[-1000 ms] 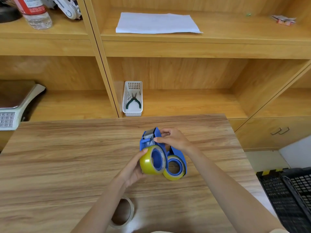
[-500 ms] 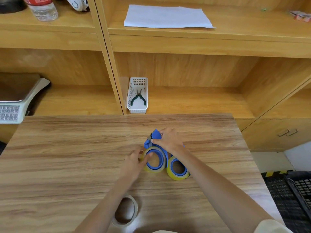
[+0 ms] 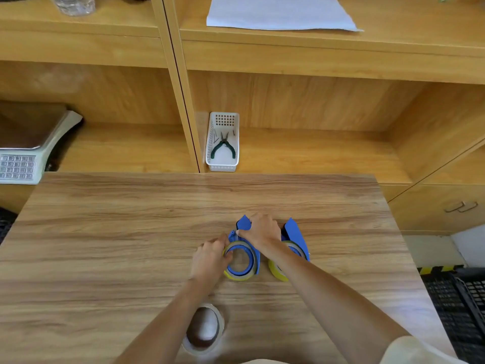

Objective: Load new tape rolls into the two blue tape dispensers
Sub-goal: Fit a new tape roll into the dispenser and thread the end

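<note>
Both dispensers now rest on the counter (image 3: 105, 232), lowered from your raised grip. Your left hand (image 3: 210, 256) pinches the yellow roll (image 3: 233, 276) of the left dispenser (image 3: 256, 261); your right hand (image 3: 262, 231) clamps its blue top. Hold that stiff, light plastic frame, not the slick tape. Two dispensers, the right dispenser (image 3: 295, 232) untouched; one spare roll (image 3: 203, 328) near you.

I see two blue tape dispensers side by side on the wooden table (image 3: 131, 232), each carrying a yellow roll. My left hand (image 3: 210, 258) grips the left dispenser (image 3: 256, 254) at its roll (image 3: 237, 276); my right hand (image 3: 262, 231) presses on its top. The right dispenser (image 3: 295, 233) stands just beside. A near-empty tape core (image 3: 203, 328) lies nearer me.
</note>
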